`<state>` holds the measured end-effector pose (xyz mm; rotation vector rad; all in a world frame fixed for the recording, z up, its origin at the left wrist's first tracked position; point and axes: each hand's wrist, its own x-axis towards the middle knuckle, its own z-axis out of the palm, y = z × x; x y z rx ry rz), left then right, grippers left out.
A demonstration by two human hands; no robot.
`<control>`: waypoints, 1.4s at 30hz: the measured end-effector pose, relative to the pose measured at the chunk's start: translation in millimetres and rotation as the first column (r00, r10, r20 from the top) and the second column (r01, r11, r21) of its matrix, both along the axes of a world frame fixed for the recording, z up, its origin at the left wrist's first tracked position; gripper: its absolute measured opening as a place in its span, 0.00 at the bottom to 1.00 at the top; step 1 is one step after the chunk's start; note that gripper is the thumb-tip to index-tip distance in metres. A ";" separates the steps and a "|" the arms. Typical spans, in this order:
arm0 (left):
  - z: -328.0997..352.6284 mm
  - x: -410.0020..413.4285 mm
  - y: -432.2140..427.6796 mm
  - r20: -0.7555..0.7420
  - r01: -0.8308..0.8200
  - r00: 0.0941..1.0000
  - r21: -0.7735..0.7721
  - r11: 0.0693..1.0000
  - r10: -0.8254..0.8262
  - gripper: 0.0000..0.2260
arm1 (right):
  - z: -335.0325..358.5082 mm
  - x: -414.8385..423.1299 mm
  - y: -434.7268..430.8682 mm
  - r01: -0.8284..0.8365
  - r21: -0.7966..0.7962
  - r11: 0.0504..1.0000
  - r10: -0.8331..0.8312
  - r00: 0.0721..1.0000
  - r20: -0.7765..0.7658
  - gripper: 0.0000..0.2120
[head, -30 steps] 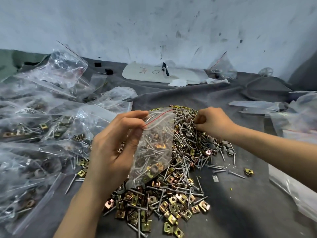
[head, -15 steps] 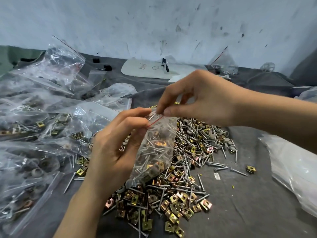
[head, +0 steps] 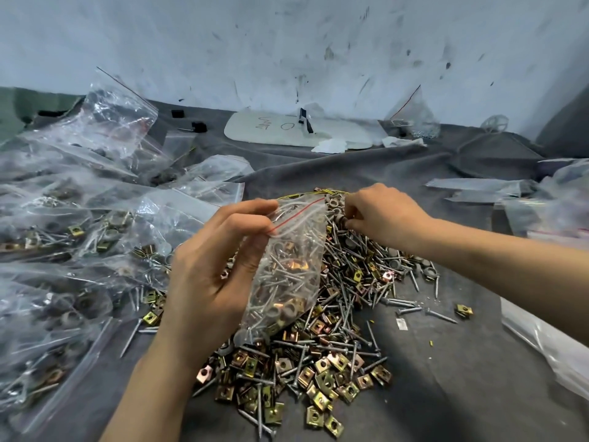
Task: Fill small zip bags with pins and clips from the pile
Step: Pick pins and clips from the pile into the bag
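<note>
A small clear zip bag (head: 288,269) with a red seal line hangs upright over the pile, partly filled with screws, grey washers and brass clips. My left hand (head: 220,269) pinches its top left edge between thumb and fingers. The pile (head: 334,330) of screws, square brass clips and grey washers spreads across the grey cloth under and right of the bag. My right hand (head: 379,215) reaches into the pile's far end just right of the bag mouth, fingertips curled down on grey washers there.
Many filled zip bags (head: 79,237) are heaped on the left. Empty bags (head: 541,339) lie along the right edge. A white board (head: 299,130) and another bag (head: 414,118) sit by the far wall. Loose screws and a clip (head: 463,311) lie right of the pile.
My right hand, which was at the bag's mouth half a second ago, has gone back down to the far end of the pile. The bag stays in my left hand.
</note>
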<state>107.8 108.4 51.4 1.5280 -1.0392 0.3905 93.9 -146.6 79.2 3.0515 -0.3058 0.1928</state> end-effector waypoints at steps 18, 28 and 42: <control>-1.4 1.7 -1.0 0.014 0.028 1.000 -0.004 1.000 -0.027 0.06 | 83.1 -21.1 74.1 -0.518 0.536 0.666 0.281 0.841 0.463 0.06; -1.6 1.3 0.1 0.018 0.028 0.999 -0.011 1.000 -0.028 0.06 | 94.1 -26.6 66.8 -0.539 0.483 0.690 0.411 0.841 0.351 0.06; 0.3 0.4 0.8 0.005 0.010 1.000 -0.014 1.000 -0.010 0.05 | -8.7 -18.7 -7.1 -0.137 0.108 0.985 0.143 0.989 -0.047 0.10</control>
